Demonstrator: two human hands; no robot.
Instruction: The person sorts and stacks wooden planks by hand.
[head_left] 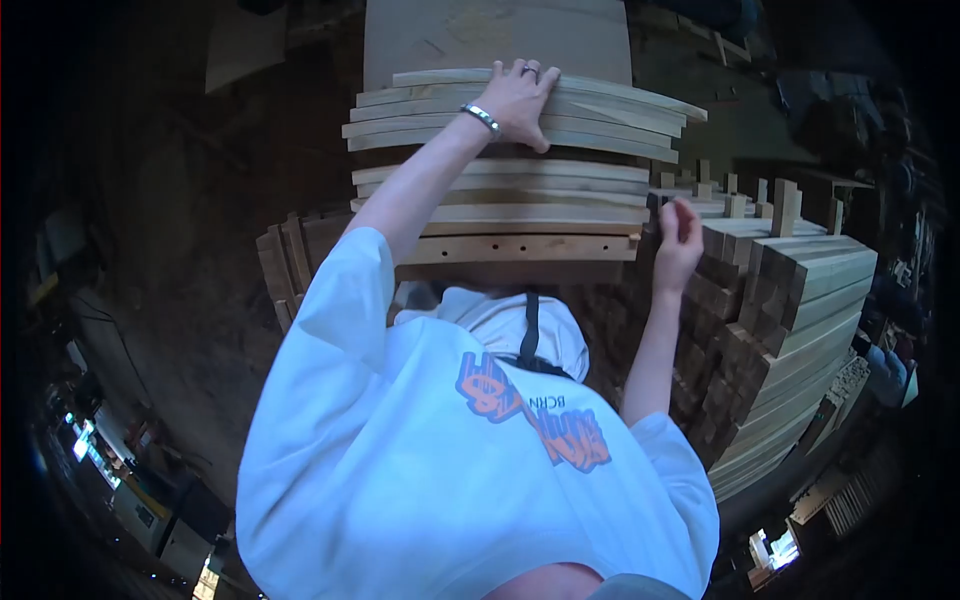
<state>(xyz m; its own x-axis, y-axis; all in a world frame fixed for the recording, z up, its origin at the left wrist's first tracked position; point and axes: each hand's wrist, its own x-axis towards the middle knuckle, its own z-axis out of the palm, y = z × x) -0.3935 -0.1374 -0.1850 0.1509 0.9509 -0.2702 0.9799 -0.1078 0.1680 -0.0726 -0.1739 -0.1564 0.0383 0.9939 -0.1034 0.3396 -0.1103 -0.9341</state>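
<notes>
My left hand [518,103], with a bracelet at the wrist, lies with fingers spread across the far group of curved wooden strips [620,120]. Its fingertips reach the far edge of that group and its thumb rests at the near edge. A dark gap parts these from a nearer group of wooden strips [580,180]. Closer to my body lies a wooden rail [570,247] with several dark holes. My right hand [681,235] is raised by the right end of the nearer strips, its fingers curled. Whatever it may hold is hidden.
At the right stands a tall stack of wooden beams [825,285], with short upright blocks [786,205] on top. A flat board [490,35] extends beyond the strips. More wood pieces [280,255] stand at the left.
</notes>
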